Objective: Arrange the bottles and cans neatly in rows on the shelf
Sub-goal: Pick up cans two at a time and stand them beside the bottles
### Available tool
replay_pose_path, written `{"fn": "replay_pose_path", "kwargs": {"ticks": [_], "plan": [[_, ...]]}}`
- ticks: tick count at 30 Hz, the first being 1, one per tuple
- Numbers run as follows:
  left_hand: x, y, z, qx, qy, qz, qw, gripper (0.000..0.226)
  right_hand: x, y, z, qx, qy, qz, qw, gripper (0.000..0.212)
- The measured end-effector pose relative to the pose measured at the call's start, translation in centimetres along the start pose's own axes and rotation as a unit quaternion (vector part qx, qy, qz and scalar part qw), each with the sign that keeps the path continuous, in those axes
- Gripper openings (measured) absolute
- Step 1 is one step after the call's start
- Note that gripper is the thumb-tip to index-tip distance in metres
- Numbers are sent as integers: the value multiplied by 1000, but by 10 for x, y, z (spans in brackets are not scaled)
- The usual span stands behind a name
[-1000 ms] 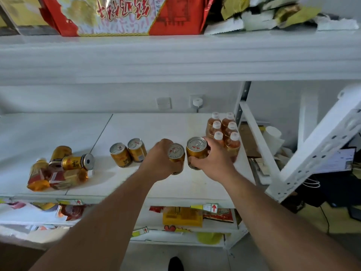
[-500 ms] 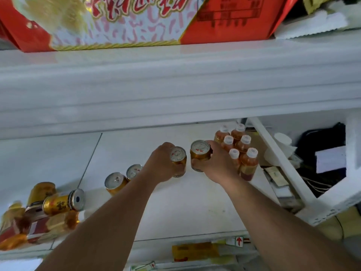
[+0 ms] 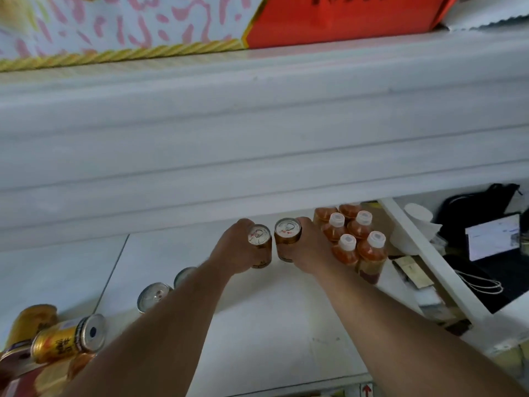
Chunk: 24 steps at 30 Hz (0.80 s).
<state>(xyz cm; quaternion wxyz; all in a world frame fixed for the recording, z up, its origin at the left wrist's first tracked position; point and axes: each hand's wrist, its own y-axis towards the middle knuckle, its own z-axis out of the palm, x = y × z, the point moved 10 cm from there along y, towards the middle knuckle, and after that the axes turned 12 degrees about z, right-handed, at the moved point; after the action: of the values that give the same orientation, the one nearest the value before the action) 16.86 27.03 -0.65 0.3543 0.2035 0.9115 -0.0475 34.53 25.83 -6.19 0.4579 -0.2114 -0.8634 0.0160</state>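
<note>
At frame centre, my left hand (image 3: 233,249) and right hand (image 3: 310,250) each gripped a gold can (image 3: 260,245) beside the rowed bottles (image 3: 353,239); toppled cans (image 3: 67,338) lower left remained unsorted.

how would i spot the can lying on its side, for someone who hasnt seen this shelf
Follow the white shelf to its near left corner, where a jumble of drinks lies. The can on its side is gold, its silver end facing right; the other loose cans stand upright.

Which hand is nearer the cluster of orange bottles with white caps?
Right. The right hand, gripping a can, sits directly beside the orange bottles, seemingly touching them. The left hand, gripping another can, is farther left, with the right hand's can between.
</note>
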Motion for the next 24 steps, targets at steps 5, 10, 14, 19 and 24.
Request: {"fn": "replay_pose_path", "kwargs": {"ticks": [5, 10, 14, 19, 24], "plan": [[11, 9, 9, 14, 1, -24, 1000, 28, -8, 18, 5, -20, -3, 24, 1000, 67], [11, 14, 17, 32, 17, -3, 999, 32, -16, 30, 13, -12, -18, 39, 999, 74], [16, 16, 22, 33, -1, -12, 999, 30, -22, 34, 16, -4, -11, 50, 999, 78], [32, 20, 25, 46, 5, -46, 998, 67, -12, 21, 6, 4, -21, 74, 997, 77], [27, 3, 16, 48, 26, -47, 997, 103, -5, -8, -2, -1, -50, 99, 994, 86]]}}
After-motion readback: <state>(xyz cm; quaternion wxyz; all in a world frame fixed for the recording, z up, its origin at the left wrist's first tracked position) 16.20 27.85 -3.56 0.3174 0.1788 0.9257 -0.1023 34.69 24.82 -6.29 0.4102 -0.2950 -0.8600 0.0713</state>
